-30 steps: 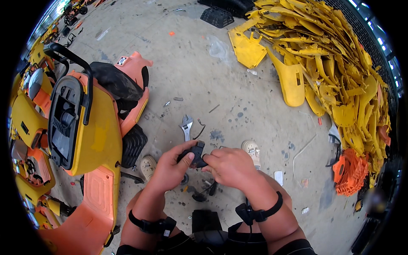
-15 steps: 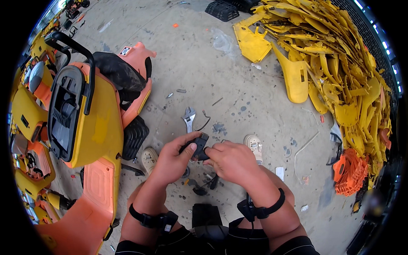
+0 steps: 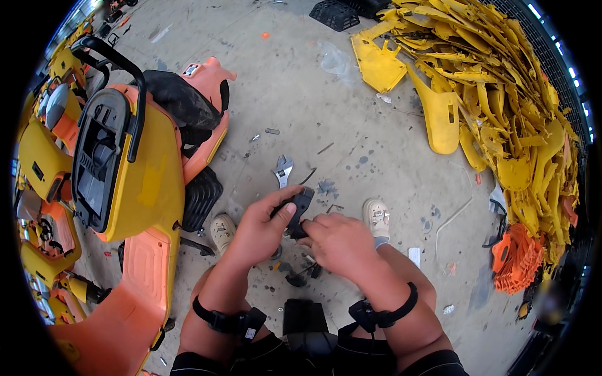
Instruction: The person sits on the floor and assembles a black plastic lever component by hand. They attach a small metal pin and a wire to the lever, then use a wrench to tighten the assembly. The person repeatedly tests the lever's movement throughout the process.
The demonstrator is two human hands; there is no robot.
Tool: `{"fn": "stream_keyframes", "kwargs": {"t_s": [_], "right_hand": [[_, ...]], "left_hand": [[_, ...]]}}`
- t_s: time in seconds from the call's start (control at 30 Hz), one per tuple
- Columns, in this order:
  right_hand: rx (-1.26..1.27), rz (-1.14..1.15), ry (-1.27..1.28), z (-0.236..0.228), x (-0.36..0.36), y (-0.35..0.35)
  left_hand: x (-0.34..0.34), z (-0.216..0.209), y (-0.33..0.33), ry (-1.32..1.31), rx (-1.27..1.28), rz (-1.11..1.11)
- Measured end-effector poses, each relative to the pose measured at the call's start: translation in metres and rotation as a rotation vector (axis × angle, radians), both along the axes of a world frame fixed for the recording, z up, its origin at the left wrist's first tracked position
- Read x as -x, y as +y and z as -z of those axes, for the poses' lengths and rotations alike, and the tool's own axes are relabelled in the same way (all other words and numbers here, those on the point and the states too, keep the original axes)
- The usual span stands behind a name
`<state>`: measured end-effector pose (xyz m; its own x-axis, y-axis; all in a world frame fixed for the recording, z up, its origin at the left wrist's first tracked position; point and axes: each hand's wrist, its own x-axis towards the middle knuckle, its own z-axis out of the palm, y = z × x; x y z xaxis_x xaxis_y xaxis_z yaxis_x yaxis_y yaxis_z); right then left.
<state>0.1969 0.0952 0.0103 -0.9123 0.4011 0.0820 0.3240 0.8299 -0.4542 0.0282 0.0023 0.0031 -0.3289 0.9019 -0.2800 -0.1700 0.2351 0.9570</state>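
A small black, block-like part is held up between my two hands, above the floor in the middle of the view. My left hand is closed round its left side, with the thumb pressed on top. At its lower right edge, my right hand pinches with bent fingers; what lies under those fingertips is hidden. Just beyond my left hand, an adjustable wrench lies on the concrete. Below my hands are a dark cable piece and other small bits.
A yellow and orange scooter body stands close on my left, with more such bodies behind it. At the right rises a big heap of yellow plastic panels, with stacked orange parts at its foot. Black crates sit far off.
The black part has tilted more upright in my left hand and shifted slightly. My right hand stays at its lower edge. The whole view has shifted a little.
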Motion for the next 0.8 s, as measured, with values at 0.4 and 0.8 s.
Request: {"fn": "stream_keyframes", "kwargs": {"t_s": [0.4,0.8], "right_hand": [[0.13,-0.04,-0.107,-0.014,-0.007,0.019],[0.117,-0.037,-0.108,-0.014,-0.01,0.03]], "left_hand": [[-0.001,0.017,-0.003,-0.052,0.035,-0.054],[-0.004,0.01,0.002,-0.055,0.028,0.007]]}}
